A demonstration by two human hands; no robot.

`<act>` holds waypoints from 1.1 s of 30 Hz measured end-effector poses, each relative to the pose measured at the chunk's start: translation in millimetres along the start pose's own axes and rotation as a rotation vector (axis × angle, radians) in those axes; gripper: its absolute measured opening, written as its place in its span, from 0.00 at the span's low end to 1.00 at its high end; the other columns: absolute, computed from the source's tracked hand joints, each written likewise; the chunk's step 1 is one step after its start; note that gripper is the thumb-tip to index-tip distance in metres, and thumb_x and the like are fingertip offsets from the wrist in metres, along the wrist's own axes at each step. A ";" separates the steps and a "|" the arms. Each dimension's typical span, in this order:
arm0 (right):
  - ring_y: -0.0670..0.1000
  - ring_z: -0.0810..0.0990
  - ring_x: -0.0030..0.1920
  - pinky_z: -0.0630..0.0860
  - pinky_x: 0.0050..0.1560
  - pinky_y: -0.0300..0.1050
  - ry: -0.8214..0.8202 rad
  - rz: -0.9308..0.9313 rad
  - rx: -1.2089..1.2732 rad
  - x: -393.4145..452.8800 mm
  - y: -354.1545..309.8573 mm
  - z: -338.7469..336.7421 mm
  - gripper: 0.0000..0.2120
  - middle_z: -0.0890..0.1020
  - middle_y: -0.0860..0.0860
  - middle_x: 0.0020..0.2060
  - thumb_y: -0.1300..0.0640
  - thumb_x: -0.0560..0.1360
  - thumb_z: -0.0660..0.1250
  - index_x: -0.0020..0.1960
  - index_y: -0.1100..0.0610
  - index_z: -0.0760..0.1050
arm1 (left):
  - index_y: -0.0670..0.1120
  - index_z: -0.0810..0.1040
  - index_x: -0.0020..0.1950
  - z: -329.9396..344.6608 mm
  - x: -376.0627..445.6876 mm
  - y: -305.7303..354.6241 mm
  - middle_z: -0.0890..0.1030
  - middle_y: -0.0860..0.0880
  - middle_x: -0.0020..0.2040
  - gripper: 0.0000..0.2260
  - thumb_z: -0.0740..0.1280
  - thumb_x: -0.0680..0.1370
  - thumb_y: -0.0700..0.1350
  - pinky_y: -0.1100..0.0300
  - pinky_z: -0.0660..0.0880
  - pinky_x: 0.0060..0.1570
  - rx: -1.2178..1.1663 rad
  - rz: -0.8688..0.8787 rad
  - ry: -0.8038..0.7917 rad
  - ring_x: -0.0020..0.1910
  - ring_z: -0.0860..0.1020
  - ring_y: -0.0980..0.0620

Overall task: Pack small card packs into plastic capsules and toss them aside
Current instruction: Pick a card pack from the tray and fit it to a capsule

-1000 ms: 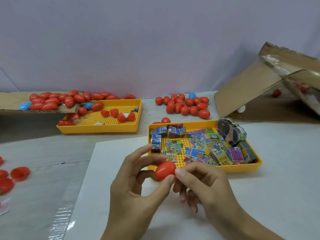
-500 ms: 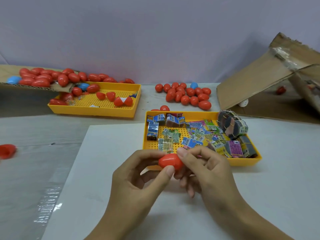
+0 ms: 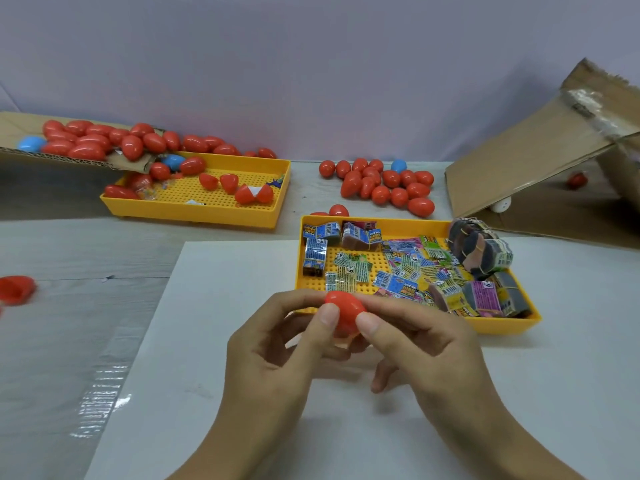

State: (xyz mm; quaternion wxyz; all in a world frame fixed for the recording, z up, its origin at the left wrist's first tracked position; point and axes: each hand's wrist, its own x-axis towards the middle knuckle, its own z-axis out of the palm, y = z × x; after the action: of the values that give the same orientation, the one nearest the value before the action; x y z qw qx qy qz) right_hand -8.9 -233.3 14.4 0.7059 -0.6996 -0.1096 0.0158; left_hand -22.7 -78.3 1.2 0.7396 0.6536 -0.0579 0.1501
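While both thumbs now press closer; left hand [image 3: 277, 355] | right hand [image 3: 426, 344] | grip: red capsule [image 3: 344, 315]

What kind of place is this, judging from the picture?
Probably a small hand-packing workstation: a yellow tray of card packs, heaps of red capsules, and an opened cardboard box on a table.

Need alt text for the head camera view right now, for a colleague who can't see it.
Two hands, left hand and right hand, pinch a closed red capsule above a white sheet. Behind it sits a yellow tray of small card packs; farther back, another yellow tray, loose red capsules and cardboard boxes.
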 end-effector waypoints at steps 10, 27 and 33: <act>0.52 0.76 0.22 0.72 0.22 0.41 -0.039 0.126 0.064 3.9 -2.3 -2.7 0.19 0.82 0.56 0.29 0.37 0.68 0.71 0.46 0.51 0.86 | 0.51 0.81 0.59 -1.3 0.1 -10.3 0.81 0.52 0.51 0.18 0.77 0.70 0.47 0.60 0.79 0.40 0.274 0.304 -0.059 0.48 0.81 0.46; 0.53 0.85 0.52 0.83 0.42 0.45 -0.017 -0.126 0.004 -1.1 -2.7 -2.6 0.10 0.86 0.49 0.52 0.62 0.69 0.73 0.48 0.52 0.85 | 0.51 0.83 0.48 -0.4 -2.1 -0.9 0.82 0.44 0.36 0.09 0.71 0.72 0.54 0.55 0.80 0.29 -0.026 -0.073 -0.034 0.30 0.81 0.45; 0.55 0.84 0.36 0.78 0.27 0.43 0.095 -0.022 0.052 3.4 -6.5 -4.9 0.13 0.86 0.54 0.41 0.53 0.66 0.75 0.50 0.50 0.85 | 0.53 0.81 0.53 0.2 -3.1 -4.8 0.84 0.47 0.49 0.14 0.74 0.68 0.46 0.59 0.81 0.44 -0.014 0.037 -0.035 0.46 0.84 0.45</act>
State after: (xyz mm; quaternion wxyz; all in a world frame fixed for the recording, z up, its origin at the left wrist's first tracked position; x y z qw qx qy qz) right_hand -5.5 -237.7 21.3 0.7285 -0.6796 -0.0832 -0.0225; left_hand -24.2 -79.4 -4.2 0.7401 0.6497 -0.0838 0.1519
